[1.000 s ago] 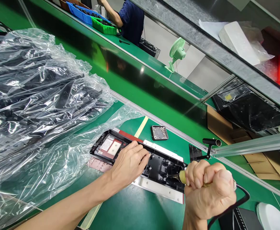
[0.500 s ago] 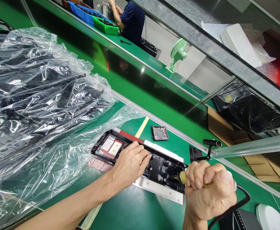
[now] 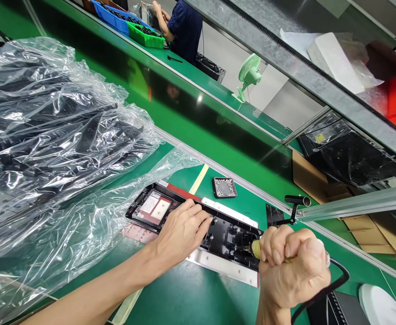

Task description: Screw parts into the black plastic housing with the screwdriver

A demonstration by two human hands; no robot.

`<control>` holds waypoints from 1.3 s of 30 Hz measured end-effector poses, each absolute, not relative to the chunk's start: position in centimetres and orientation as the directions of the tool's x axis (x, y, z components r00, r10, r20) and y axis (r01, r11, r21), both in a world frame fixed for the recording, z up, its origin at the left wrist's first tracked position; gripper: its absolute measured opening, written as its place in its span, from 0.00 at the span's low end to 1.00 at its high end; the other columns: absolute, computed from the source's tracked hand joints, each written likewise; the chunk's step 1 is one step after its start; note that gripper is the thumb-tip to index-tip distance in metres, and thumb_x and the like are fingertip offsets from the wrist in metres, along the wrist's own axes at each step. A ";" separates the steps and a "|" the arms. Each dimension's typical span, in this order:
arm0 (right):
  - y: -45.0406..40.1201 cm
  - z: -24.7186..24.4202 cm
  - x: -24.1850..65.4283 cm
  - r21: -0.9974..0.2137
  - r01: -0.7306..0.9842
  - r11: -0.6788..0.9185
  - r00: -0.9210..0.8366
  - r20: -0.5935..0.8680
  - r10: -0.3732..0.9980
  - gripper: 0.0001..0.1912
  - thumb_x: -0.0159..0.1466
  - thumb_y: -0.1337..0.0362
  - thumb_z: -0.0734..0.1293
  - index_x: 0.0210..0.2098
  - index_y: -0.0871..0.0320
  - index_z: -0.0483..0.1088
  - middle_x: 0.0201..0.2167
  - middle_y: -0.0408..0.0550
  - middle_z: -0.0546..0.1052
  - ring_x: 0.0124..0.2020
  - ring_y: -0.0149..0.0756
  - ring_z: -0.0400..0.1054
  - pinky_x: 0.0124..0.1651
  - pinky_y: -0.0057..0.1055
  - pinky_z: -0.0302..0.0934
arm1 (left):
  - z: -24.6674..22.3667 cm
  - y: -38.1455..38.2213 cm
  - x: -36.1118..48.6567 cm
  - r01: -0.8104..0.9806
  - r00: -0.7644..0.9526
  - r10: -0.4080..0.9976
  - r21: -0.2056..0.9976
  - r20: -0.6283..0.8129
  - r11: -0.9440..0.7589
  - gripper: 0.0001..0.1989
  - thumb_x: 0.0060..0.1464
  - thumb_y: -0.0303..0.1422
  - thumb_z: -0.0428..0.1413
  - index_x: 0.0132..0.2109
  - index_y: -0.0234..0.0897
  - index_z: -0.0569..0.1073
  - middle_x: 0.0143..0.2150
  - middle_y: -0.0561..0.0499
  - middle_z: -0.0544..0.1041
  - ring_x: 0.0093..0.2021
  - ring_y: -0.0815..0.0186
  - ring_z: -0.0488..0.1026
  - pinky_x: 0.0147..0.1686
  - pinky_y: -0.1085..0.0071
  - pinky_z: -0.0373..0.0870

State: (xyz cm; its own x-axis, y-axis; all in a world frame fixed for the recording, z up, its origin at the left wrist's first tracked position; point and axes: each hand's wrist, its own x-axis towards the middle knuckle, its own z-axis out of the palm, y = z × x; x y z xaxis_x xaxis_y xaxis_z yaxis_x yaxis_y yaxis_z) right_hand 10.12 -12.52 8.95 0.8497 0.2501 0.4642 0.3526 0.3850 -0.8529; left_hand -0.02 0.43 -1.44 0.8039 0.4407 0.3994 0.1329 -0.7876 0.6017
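A long black plastic housing (image 3: 223, 239) lies diagonally in a white-railed fixture (image 3: 218, 266) on the green bench. It has a rectangular window at its left end, plus posts and small metal fittings inside. My left hand (image 3: 184, 225) presses on the middle of the housing with curled fingers; the fingertips are partly hidden. In a fist, my right hand (image 3: 292, 262) grips a corded tool that looks like a soldering iron, with a yellow handle (image 3: 255, 249). Its metal tip points into the right part of the housing. A small black tray (image 3: 224, 188) of tiny metal parts sits behind the fixture.
Plastic-wrapped black parts (image 3: 55, 126) are piled at the left. A metal post with a black bracket (image 3: 294, 210) stands at right. Beyond the rail are a green fan (image 3: 248, 74), blue and green bins (image 3: 145, 36), cardboard (image 3: 309, 178) and a co-worker in dark blue (image 3: 187, 31).
The whole view has shifted slightly, so everything appears a little further left. Both hands keep their places on the housing and the yellow-handled tool.
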 end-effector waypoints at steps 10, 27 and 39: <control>-12.6 8.8 10.2 -0.850 0.358 0.386 0.851 0.467 0.239 0.21 0.67 0.64 0.63 0.18 0.57 0.57 0.11 0.36 0.56 0.11 0.24 0.48 0.12 0.22 0.47 | -1.6 0.5 0.1 0.131 0.806 0.432 0.589 0.404 -0.797 0.14 0.69 0.29 0.51 0.36 0.36 0.78 0.31 0.50 0.74 0.36 0.61 0.67 0.37 0.63 0.63; -13.0 8.6 10.3 -0.862 0.301 0.409 0.864 0.428 0.266 0.19 0.66 0.66 0.60 0.19 0.57 0.55 0.12 0.35 0.56 0.12 0.23 0.47 0.13 0.20 0.47 | -1.4 0.5 0.0 0.119 0.808 0.409 0.564 0.423 -0.817 0.14 0.68 0.27 0.51 0.34 0.36 0.78 0.29 0.51 0.72 0.35 0.61 0.66 0.36 0.63 0.62; -13.0 8.6 10.3 -0.854 0.325 0.405 0.857 0.447 0.255 0.20 0.66 0.65 0.60 0.18 0.57 0.56 0.11 0.35 0.55 0.11 0.24 0.47 0.13 0.21 0.47 | -1.5 0.5 0.0 0.126 0.818 0.402 0.554 0.411 -0.823 0.15 0.68 0.28 0.51 0.33 0.37 0.76 0.30 0.52 0.72 0.34 0.61 0.65 0.38 0.62 0.60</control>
State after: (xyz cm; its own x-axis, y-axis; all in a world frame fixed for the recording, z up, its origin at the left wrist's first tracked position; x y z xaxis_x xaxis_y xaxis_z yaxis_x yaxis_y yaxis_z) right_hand 10.33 -13.02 8.62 0.8572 0.2552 0.4474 0.3253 0.4052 -0.8544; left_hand -0.03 0.47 -1.54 0.8184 0.4016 0.4110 0.1257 -0.8230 0.5539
